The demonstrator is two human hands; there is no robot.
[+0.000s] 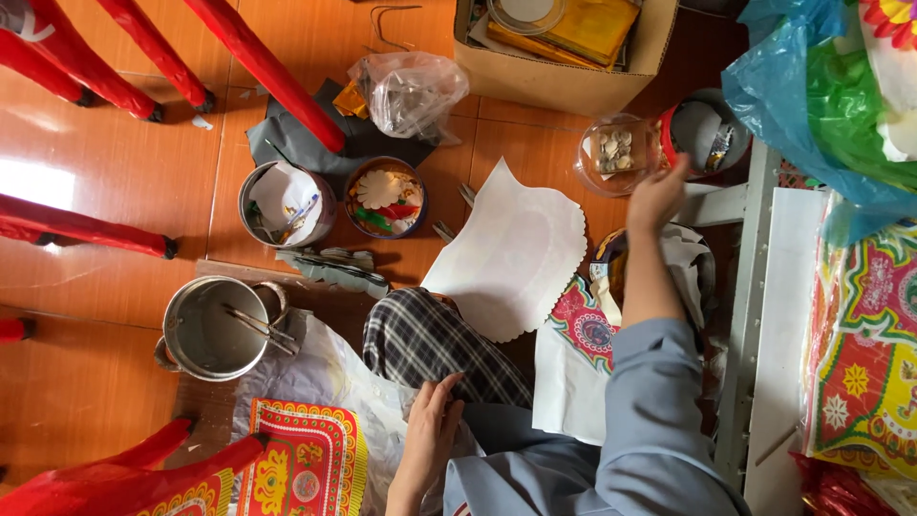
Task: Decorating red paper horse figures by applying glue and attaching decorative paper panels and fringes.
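— Hands first: where are they?

— Right hand [657,196] is out at the end of a straight, grey-sleeved arm, fingers together and curled on the rim of a clear bowl [614,153] – whether it truly grips, I cannot tell. The bowl sits on the floor, just beside a red-rimmed tin [705,134], below the cardboard box [564,57].

— And the left?

— Left hand [430,430] lies low and near the body, fingers spread and flat, resting on plastic sheet [334,368] beside the checked cloth [430,344]. It clasps nothing.

— Between them?

— White scalloped paper [511,253] – touched by neither hand.
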